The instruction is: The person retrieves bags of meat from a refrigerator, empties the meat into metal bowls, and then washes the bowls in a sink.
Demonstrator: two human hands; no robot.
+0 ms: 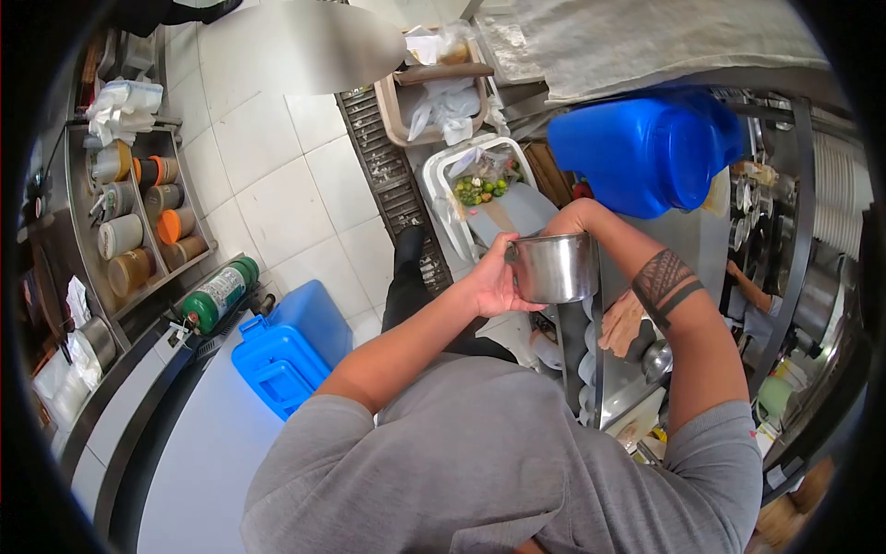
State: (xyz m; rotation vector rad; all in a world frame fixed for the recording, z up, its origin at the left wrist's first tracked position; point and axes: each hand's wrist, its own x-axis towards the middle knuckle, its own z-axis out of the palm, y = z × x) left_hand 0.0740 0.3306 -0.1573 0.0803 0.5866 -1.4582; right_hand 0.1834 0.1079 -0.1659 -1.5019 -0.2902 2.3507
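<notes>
My left hand (496, 282) grips a shiny steel pot (558, 269) by its side, with the thumb near the upper edge and the fingers curled under. My right hand (566, 220) reaches to the pot's far upper side. Its fingers are hidden behind or inside the pot, so what they hold does not show. Just beyond the pot stands a white bin (438, 180) lined with a plastic bag. Green and reddish scraps of fruit or vegetables (480, 189) lie in it, beside a grey flat piece (520, 214).
A large blue jug (628, 152) stands on the steel counter to the right. Behind the bin is a beige bin (394, 115) with plastic bags. A blue lidded box (300, 342), a green cylinder (217, 295) and a rack of jars (148, 217) are at left. A floor grate (374, 162) crosses the tiles.
</notes>
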